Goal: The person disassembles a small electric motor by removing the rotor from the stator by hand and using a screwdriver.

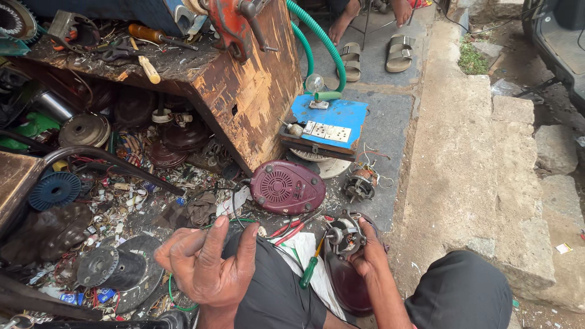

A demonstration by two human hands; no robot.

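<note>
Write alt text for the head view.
A seated person's right hand grips a small electric motor in a maroon appliance housing; the left hand is raised, open. A green-handled screwdriver lies between them.

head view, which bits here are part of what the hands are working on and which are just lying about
In hand:
- right hand on the small motor in its maroon base
- left hand at the thin wire
- green screwdriver
- maroon cover

Lying about:
- blue switch board
- green hose
- sandals
- black spool
</note>
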